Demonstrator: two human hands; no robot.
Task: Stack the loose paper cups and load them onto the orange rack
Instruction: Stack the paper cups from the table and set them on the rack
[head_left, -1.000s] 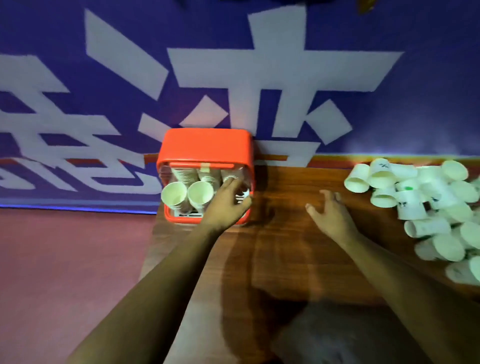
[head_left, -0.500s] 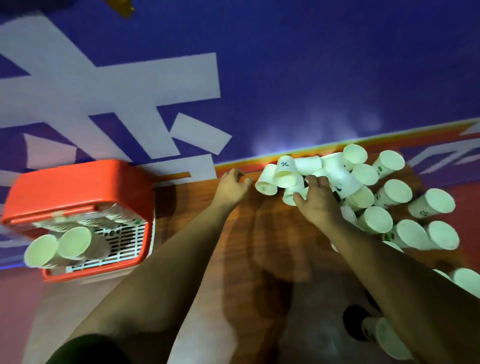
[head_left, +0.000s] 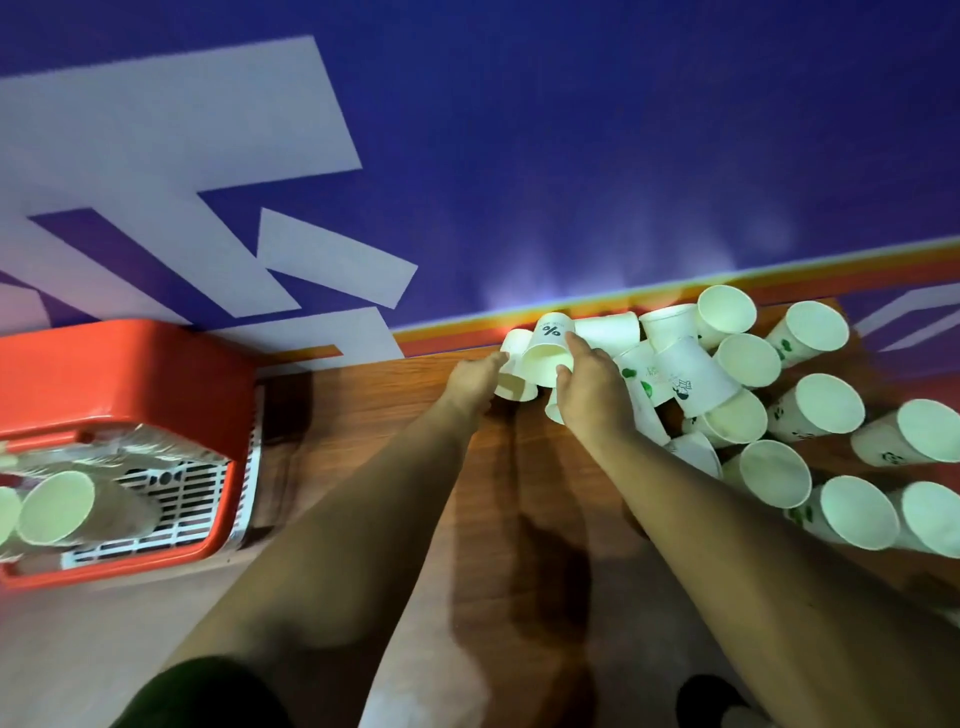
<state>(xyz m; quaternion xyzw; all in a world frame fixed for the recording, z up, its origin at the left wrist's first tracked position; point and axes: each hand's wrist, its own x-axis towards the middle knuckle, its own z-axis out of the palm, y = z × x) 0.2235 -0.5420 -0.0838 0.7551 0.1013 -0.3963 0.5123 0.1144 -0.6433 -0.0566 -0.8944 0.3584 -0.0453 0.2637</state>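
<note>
White paper cup marked "%" (head_left: 549, 349) is pinched by the right hand (head_left: 589, 397), the left hand (head_left: 475, 375) clasps a neighbouring cup (head_left: 511, 370), and the orange rack (head_left: 124, 384) is cut off at left.

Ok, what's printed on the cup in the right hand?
A black percent sign on the white cup, clearest in the head view.

Wooden table (head_left: 395, 415), orange rack (head_left: 124, 374) left, loose paper cups (head_left: 826, 410) right

Dim, warm light falls from above, throwing dark forearm shadows down the desk (head_left: 363, 415) at lower centre. Pale glare smears the purple wall (head_left: 571, 156) at centre right; wide-angle bending and soft blur mark the edges
</note>
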